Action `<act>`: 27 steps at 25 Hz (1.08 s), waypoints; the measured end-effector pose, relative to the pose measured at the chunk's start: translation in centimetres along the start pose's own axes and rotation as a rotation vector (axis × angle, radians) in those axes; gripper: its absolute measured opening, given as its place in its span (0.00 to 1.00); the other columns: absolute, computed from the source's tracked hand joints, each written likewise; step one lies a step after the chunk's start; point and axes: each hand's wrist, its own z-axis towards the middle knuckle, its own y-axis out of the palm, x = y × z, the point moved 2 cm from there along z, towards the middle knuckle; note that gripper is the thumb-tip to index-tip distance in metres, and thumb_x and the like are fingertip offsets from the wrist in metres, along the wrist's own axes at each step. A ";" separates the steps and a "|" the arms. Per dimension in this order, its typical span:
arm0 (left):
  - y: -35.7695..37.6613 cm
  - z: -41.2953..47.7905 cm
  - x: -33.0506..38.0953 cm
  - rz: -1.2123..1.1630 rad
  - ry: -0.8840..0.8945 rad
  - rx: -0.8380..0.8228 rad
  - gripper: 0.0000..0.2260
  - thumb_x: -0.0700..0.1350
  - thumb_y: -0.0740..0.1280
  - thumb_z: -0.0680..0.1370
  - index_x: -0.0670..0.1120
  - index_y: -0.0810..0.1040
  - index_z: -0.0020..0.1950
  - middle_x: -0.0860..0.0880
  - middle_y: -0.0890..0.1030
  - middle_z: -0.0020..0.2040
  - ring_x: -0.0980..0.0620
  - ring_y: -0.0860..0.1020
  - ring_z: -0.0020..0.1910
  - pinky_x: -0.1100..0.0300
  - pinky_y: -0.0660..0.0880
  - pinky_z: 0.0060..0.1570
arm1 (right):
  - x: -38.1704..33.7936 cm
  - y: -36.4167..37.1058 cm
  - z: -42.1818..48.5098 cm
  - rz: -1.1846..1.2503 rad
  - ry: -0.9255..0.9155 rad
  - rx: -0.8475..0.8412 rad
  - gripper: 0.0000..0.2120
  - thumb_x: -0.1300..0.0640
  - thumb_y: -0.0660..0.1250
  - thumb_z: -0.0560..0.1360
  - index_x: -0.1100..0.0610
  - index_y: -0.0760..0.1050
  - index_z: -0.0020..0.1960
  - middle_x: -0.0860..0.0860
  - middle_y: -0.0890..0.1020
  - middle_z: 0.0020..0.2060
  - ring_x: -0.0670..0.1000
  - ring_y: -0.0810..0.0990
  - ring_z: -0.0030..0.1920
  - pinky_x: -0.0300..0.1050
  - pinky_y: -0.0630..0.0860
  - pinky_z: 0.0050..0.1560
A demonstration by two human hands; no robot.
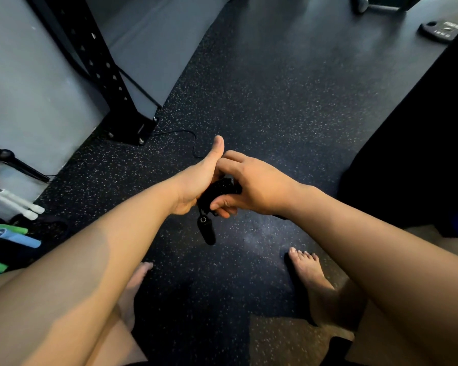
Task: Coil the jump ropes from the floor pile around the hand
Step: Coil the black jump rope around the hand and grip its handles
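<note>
A black jump rope (pixel 218 191) is bunched into a coil between my two hands, above the floor in the middle of the view. My left hand (pixel 198 180) has the coil wound around it, thumb pointing up. My right hand (pixel 251 186) grips the coil from the right, fingers curled over it. One black handle (pixel 207 231) dangles below the hands. A thin black rope end (pixel 188 138) trails on the floor beyond my left thumb.
Dark speckled rubber floor (pixel 275 101) all around. A black perforated rack post (pixel 103 75) is bolted down at upper left. Green, blue and white handles (pixel 13 233) lie at the left edge. My bare feet (pixel 310 276) stand below. A weight plate (pixel 442 30) lies at upper right.
</note>
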 end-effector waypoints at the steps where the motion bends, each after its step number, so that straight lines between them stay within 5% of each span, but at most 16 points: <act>1: -0.1 0.2 0.0 0.001 0.018 0.036 0.44 0.80 0.44 0.71 0.52 0.78 0.69 0.39 0.85 0.57 0.43 0.87 0.41 0.48 0.81 0.48 | 0.0 -0.1 0.0 0.006 0.005 0.011 0.24 0.42 0.76 0.71 0.53 0.76 0.60 0.49 0.75 0.55 0.48 0.78 0.51 0.47 0.77 0.53; 3: -0.3 0.3 0.1 0.025 0.040 0.109 0.47 0.85 0.48 0.64 0.55 0.81 0.64 0.43 0.85 0.59 0.43 0.86 0.47 0.40 0.77 0.62 | 0.0 -0.1 0.2 0.006 0.013 0.027 0.24 0.43 0.76 0.71 0.54 0.76 0.61 0.49 0.74 0.56 0.49 0.78 0.52 0.47 0.77 0.54; 5: -0.5 0.1 0.2 0.080 0.047 0.194 0.49 0.87 0.48 0.60 0.54 0.84 0.58 0.44 0.87 0.53 0.40 0.85 0.50 0.38 0.76 0.63 | 0.0 0.0 0.4 -0.001 0.013 0.033 0.24 0.44 0.75 0.72 0.55 0.76 0.61 0.50 0.74 0.55 0.49 0.78 0.52 0.48 0.77 0.54; 9: -0.5 -0.7 0.9 0.235 0.066 0.335 0.44 0.79 0.43 0.73 0.47 0.86 0.44 0.45 0.87 0.38 0.46 0.86 0.42 0.55 0.79 0.46 | -0.1 0.5 0.4 -0.023 0.020 0.029 0.22 0.44 0.73 0.74 0.55 0.74 0.62 0.50 0.73 0.54 0.50 0.78 0.51 0.49 0.78 0.54; 13: -0.8 -1.0 1.7 0.463 0.232 0.444 0.43 0.70 0.42 0.81 0.38 0.82 0.37 0.45 0.83 0.30 0.52 0.83 0.35 0.57 0.74 0.39 | 0.0 0.6 0.7 -0.040 0.027 0.096 0.22 0.42 0.70 0.75 0.54 0.72 0.61 0.49 0.72 0.52 0.51 0.77 0.51 0.52 0.78 0.52; 17: -1.1 -1.3 2.1 0.569 0.342 0.422 0.39 0.68 0.45 0.82 0.42 0.76 0.29 0.53 0.79 0.23 0.60 0.78 0.25 0.66 0.68 0.31 | 0.1 0.1 0.7 -0.032 0.039 0.172 0.20 0.43 0.68 0.75 0.55 0.73 0.60 0.51 0.74 0.52 0.50 0.76 0.50 0.50 0.77 0.49; 24: -0.7 -1.5 2.0 0.535 0.373 0.388 0.33 0.68 0.49 0.82 0.46 0.79 0.35 0.50 0.85 0.30 0.58 0.81 0.27 0.60 0.76 0.40 | 0.4 -0.3 0.7 0.011 0.085 0.247 0.12 0.51 0.73 0.74 0.53 0.73 0.52 0.48 0.74 0.47 0.42 0.73 0.45 0.29 0.68 0.45; 27: -0.9 -1.7 2.3 0.623 0.390 0.365 0.32 0.71 0.50 0.80 0.48 0.80 0.40 0.49 0.85 0.33 0.58 0.83 0.32 0.56 0.79 0.43 | 0.7 -0.3 0.7 0.026 0.069 0.282 0.12 0.52 0.74 0.73 0.55 0.74 0.50 0.48 0.75 0.45 0.44 0.75 0.45 0.34 0.72 0.45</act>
